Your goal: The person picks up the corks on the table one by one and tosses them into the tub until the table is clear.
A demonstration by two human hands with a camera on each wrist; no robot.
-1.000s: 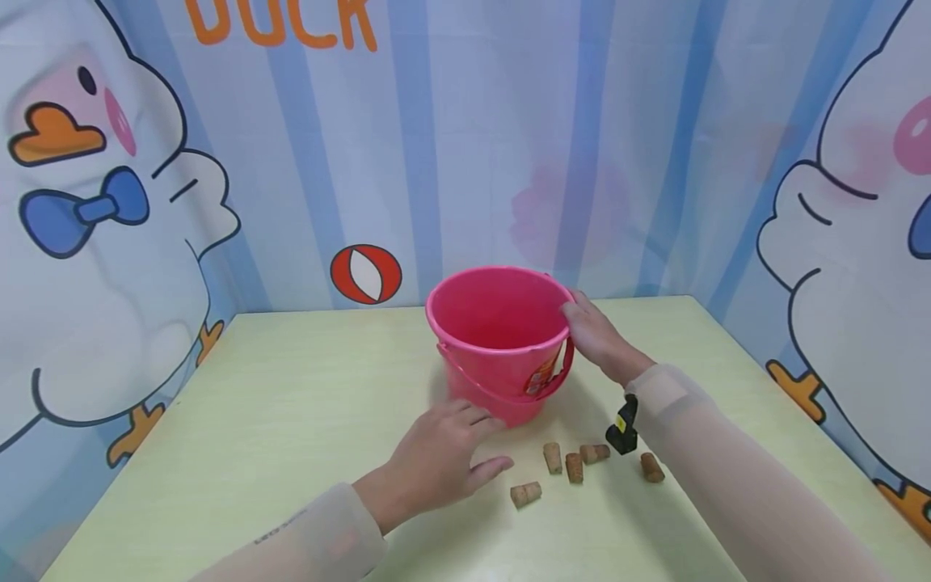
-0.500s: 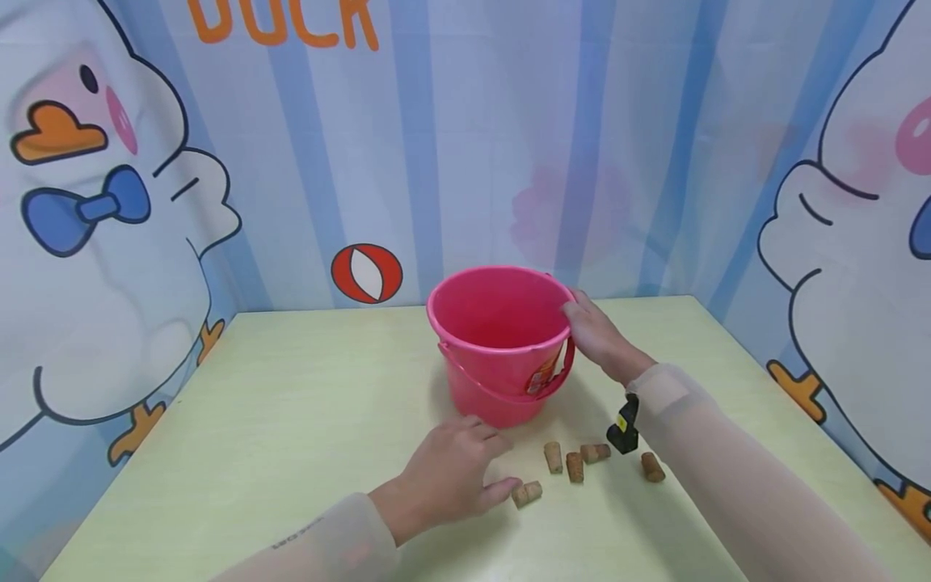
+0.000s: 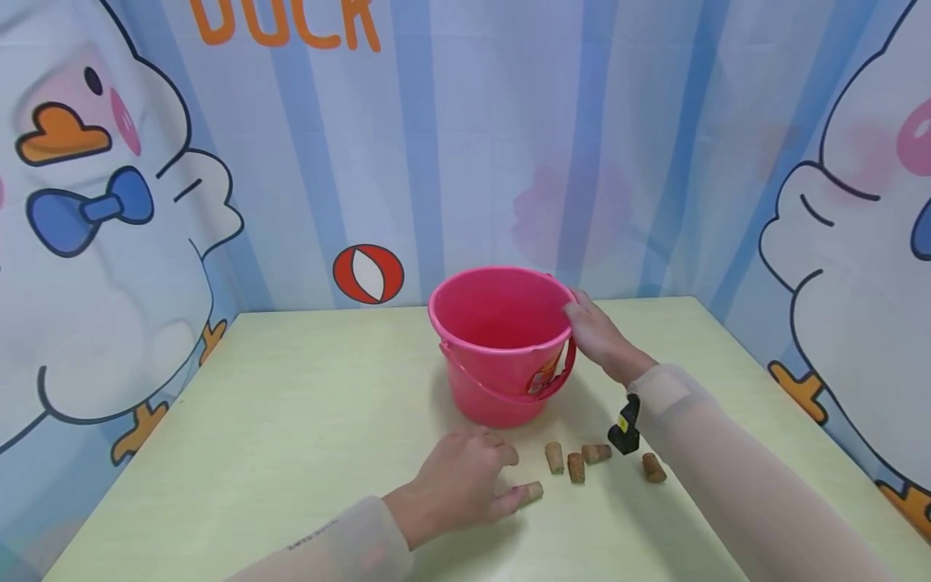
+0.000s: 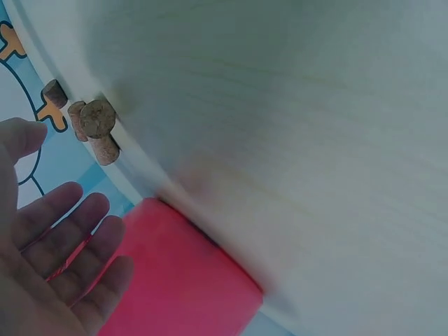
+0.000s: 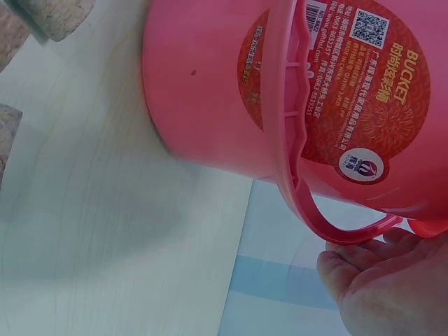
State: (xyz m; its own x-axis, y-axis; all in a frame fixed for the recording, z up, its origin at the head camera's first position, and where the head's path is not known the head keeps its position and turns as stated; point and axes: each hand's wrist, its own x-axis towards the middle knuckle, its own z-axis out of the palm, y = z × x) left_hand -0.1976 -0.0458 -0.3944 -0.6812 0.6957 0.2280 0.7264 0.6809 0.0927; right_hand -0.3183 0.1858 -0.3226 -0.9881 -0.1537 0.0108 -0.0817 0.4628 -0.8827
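A pink bucket stands upright on the table, its handle hanging down in front. My right hand holds the bucket's right rim, thumb over the edge. In the right wrist view its fingers are by the handle's end, partly hidden. My left hand hovers low in front of the bucket, fingers loosely bent and spread. Its thumb covers part of the nearest cork; whether it touches is unclear. In the left wrist view the left hand has nothing between its fingers.
Several more corks lie on the table right of my left hand, among them a pale cork and a darker cork near the right sleeve. The pale table ends at a duck-printed curtain behind and at both sides.
My left hand has moved right and slightly nearer, its thumb now overlapping the closest cork. My right hand and the bucket stay in place.
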